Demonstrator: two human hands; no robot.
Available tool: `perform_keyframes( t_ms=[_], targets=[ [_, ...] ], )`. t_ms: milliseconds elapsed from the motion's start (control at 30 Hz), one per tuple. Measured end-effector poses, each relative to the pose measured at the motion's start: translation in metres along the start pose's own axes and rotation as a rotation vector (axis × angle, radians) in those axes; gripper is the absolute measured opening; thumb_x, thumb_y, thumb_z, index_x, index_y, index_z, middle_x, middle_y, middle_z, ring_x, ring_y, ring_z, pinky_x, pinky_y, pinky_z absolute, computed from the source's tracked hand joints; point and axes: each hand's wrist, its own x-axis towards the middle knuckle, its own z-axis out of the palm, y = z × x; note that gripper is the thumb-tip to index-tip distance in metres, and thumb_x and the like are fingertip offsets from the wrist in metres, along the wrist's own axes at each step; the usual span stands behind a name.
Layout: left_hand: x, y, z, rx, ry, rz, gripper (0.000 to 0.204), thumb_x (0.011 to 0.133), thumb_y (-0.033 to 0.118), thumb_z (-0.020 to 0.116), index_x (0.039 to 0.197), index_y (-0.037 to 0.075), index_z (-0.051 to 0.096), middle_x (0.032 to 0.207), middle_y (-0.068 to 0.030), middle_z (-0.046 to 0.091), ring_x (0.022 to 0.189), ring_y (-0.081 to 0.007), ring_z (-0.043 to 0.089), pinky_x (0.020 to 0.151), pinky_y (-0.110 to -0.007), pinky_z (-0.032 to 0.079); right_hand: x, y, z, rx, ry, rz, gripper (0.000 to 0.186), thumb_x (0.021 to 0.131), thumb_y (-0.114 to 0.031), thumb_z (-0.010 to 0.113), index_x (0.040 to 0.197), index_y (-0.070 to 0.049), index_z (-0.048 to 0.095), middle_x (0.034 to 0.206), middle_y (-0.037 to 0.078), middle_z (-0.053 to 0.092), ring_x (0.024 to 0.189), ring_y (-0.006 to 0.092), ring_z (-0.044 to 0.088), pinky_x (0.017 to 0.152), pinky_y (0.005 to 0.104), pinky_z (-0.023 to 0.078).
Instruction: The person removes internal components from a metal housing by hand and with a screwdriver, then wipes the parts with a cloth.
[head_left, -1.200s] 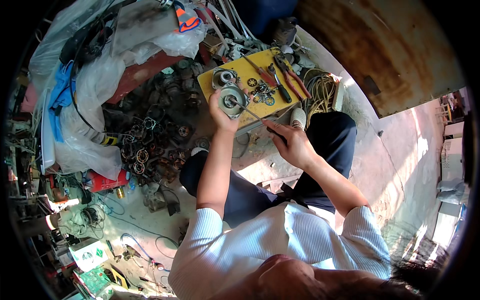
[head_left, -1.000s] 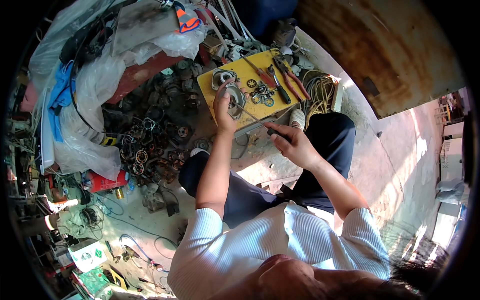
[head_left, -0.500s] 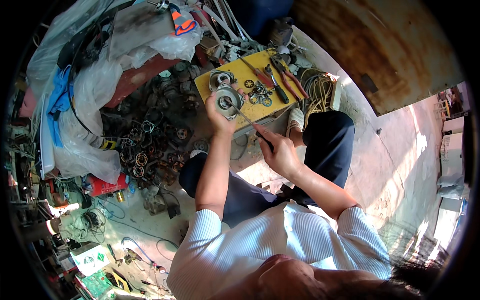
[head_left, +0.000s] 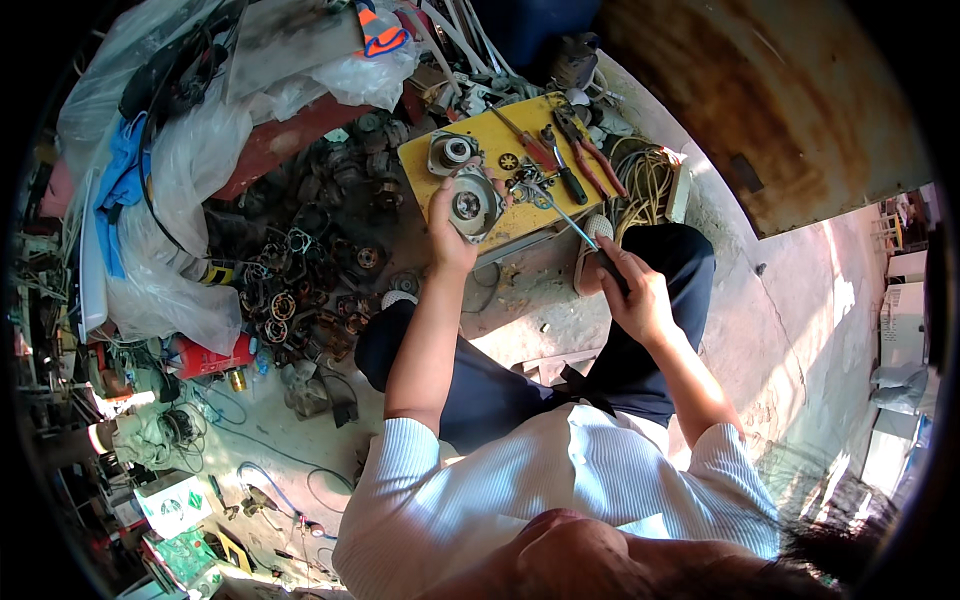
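Behind the housing: part of my left grip (head_left: 450,240) curls under the round metal housing (head_left: 468,206), so I cannot see how it presses there.
Screwdriver tip: the thin end of my screwdriver (head_left: 588,239) reaches the cluster of small parts (head_left: 530,182); it is too small to tell whether it touches them or hangs just above.
Dark heap: the pile of metal parts (head_left: 300,265) on my left lies in shadow, many pieces blending together.
Left grip: closed around the housing, thumb along its left side, the hollow face turned up toward me, above the near edge of the yellow desk (head_left: 425,168).
Right grip: my right grip (head_left: 642,300) is wrapped around the screwdriver's dark handle, the shaft slanting forward and left, well apart from the housing.
Desk: a second metal piece (head_left: 454,151) with a raised ring sits just beyond the housing; red-handled pliers (head_left: 588,157) and a black-handled tool (head_left: 566,178) lie right of the small parts.
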Motion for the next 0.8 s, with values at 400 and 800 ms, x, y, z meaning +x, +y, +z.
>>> perform_keyframes(
  t_ms=[400, 800],
  targets=[
    [-0.110, -0.148, -0.080, 2.044, -0.917, -0.072, 0.078, 0.066, 0.038, 0.081, 0.135, 0.009, 0.056, 0.128, -0.0139, 0.056, 0.122, -0.0318, 0.049, 0.106, -0.044, 0.038, -0.024, 0.059, -0.038, -0.104, 0.275, 0.126, 0.040, 0.092, -0.003, 0.064, 0.131, -0.003, 0.060, 0.122, 0.016, 0.067, 0.110, 0.0285, 0.067, 0.094, 0.0346, 0.052],
    [-0.098, -0.160, -0.253, 0.361, 1.119, -0.937, 0.083, 0.075, 0.050, 0.074, 0.143, 0.014, 0.042, 0.145, -0.0220, 0.041, 0.129, -0.0332, 0.044, 0.096, -0.055, 0.047, -0.035, 0.127, -0.037, 0.062, 0.475, 0.387, 0.039, 0.097, -0.009, 0.059, 0.135, -0.002, 0.057, 0.126, 0.015, 0.066, 0.115, 0.0238, 0.064, 0.098, 0.0332, 0.048]
  ],
)
